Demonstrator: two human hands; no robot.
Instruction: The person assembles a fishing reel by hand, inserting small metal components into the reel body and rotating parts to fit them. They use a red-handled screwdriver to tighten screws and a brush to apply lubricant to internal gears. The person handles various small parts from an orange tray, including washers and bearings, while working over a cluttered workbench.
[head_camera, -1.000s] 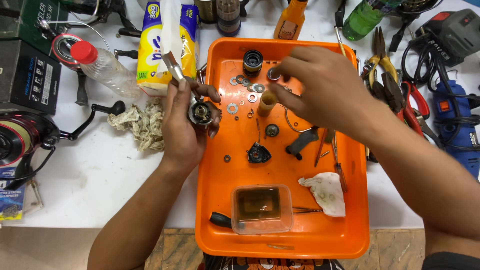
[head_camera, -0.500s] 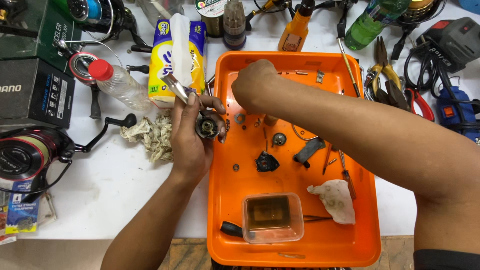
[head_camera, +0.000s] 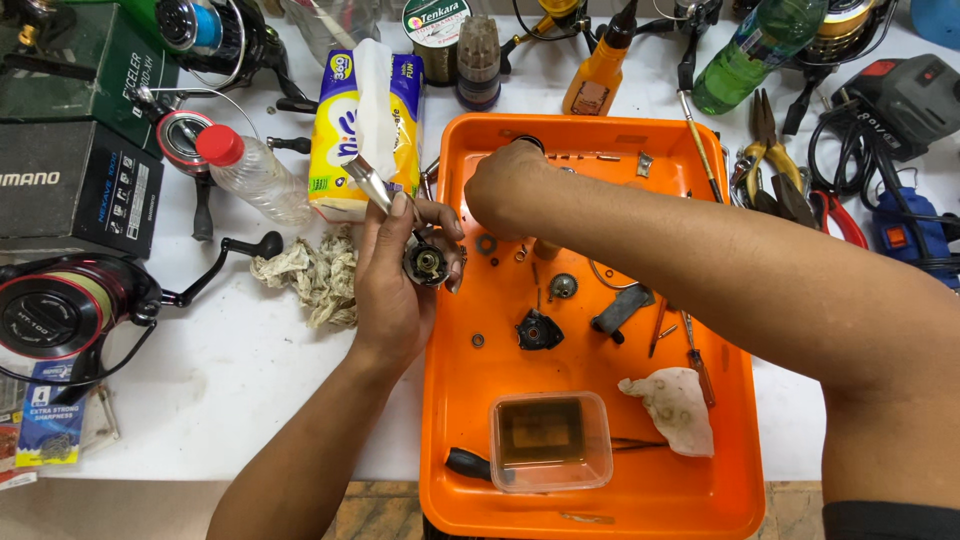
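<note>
Left hand (head_camera: 392, 290) curls around a small metal reel part (head_camera: 427, 263) at the orange tray (head_camera: 600, 500)'s left rim. Right hand (head_camera: 505, 185), fingers bent down, reaches into the tray's far left corner; its hold cannot be told. Just behind the left hand stands a yellow-and-blue tissue pack (head_camera: 365, 120), with dark boxes (head_camera: 75, 180) far left on the tabletop (head_camera: 230, 380).

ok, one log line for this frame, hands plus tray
left hand: holds reel body | right hand: reaching among small parts, grip hidden | orange tray: on table

Bare table (head_camera: 230, 400) lies open near left. The far edge is crowded with bottles (head_camera: 598, 62) and pliers (head_camera: 765, 150). Small parts (head_camera: 540, 330) litter the tray (head_camera: 450, 420).
</note>
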